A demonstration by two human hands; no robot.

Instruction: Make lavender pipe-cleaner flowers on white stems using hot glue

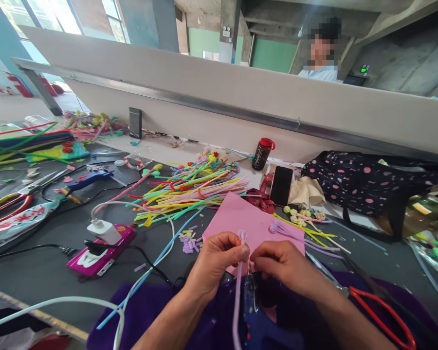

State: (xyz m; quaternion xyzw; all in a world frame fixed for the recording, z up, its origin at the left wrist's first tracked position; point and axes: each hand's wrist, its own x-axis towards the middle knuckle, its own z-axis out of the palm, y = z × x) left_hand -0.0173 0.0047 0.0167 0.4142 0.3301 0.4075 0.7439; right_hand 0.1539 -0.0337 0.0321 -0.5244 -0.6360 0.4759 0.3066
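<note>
My left hand (221, 255) is closed, pinching a lilac pipe cleaner stem (238, 301) just below its small curled head (243, 236). My right hand (277, 262) is beside it with thumb and forefinger pressed together; anything between them is too small to make out. Below both hands a dark blue glue gun (253, 311) points its nozzle upward, close to my right fingertips. A pink sheet (229, 214) lies behind the hands, with lilac flower stems (277, 227) on its right side. Short lilac and yellow cut pieces (190, 243) are scattered at its left edge.
A magenta power strip (102, 253) with a white charger and cables sits left. Bundled pipe cleaners (193, 189) cover the middle back. Scissors (25, 192) lie at far left, red-handled scissors (383, 311) at right. A phone (282, 185), bottle (263, 154) and patterned bag (365, 189) stand behind.
</note>
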